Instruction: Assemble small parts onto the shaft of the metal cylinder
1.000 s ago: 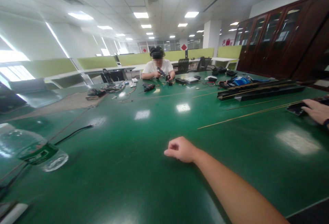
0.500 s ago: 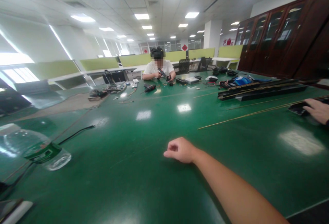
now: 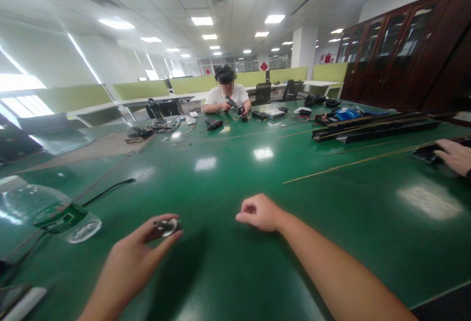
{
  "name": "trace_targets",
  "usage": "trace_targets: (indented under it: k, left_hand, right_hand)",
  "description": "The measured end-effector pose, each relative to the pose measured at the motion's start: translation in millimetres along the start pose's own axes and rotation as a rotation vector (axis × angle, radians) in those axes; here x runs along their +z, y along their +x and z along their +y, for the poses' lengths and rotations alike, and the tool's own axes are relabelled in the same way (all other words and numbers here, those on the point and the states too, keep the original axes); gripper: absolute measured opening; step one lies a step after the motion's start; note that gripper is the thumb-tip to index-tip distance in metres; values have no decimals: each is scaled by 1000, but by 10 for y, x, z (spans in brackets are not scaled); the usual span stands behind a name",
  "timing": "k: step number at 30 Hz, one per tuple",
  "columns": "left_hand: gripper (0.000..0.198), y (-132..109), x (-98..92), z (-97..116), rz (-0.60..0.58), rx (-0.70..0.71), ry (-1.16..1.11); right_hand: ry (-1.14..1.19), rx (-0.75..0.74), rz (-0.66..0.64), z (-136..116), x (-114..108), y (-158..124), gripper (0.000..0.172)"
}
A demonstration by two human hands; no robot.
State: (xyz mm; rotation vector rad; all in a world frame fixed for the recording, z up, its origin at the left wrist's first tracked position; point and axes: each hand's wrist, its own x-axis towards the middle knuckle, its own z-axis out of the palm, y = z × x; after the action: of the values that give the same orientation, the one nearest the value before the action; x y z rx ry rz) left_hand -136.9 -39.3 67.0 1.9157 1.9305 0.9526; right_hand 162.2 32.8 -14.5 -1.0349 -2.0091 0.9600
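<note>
My left hand [image 3: 136, 250] is raised over the green table [image 3: 221, 272], at the lower left. Its thumb and fingers pinch a small round, shiny metal part [image 3: 170, 227] with a dark edge and a short stub; its exact kind is unclear. My right hand [image 3: 260, 213] rests on the tabletop near the middle, its fingers curled in a loose fist. A gap shows between thumb and forefinger, with nothing visible in it.
A clear plastic bottle [image 3: 55, 213] lies on the left near a black cable [image 3: 110, 192]. Thin brass-coloured rods [image 3: 331, 169] and black channels [image 3: 382, 129] lie to the right. Another person's hand [image 3: 454, 156] touches a black part there. Across the table a person [image 3: 227, 97] holds a power tool.
My left hand has come into view from the lower left with the small metal part in its fingers. My right hand has stayed nearly still.
</note>
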Motion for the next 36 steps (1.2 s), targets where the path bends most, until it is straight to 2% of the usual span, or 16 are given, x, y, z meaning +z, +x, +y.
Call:
trace_targets:
  k: [2, 4, 6, 8, 10, 13, 15, 18, 23, 28, 36]
  left_hand:
    - [42, 223, 344, 214, -146, 67, -90]
    - [35, 398, 715, 401, -227, 128, -169]
    - [29, 488, 1035, 500, -254, 175, -234]
    - [24, 502, 1252, 501, -253, 212, -290]
    - [21, 480, 1362, 442, -260, 259, -322]
    - [19, 473, 1401, 341, -278, 300, -353]
    - [20, 501, 1404, 301, -255, 278, -382]
    - [23, 547, 1418, 284, -227, 244, -412]
    - [23, 553, 1426, 298, -229, 281, -417]
    - [23, 543, 1407, 325, -232, 381, -355]
    - [22, 528, 1406, 346, -260, 376, -349]
  right_hand:
    - [45, 7, 38, 27, -6, 4, 29]
    - [99, 25, 89, 56, -16, 11, 22]
    - [160, 53, 140, 84, -25, 21, 10]
    - [222, 89, 168, 106, -24, 33, 12]
    - [266, 117, 172, 121, -11, 44, 17]
    - [284, 133, 158, 130, 18, 53, 16]
    - [287, 143, 148, 123, 27, 53, 16]
    - [327, 169, 179, 96, 13, 51, 21]
    - [371, 189, 231, 58, -13, 57, 24]
    - [309, 130, 213, 76, 19, 59, 16]
    - [167, 136, 202, 82, -4, 43, 13]
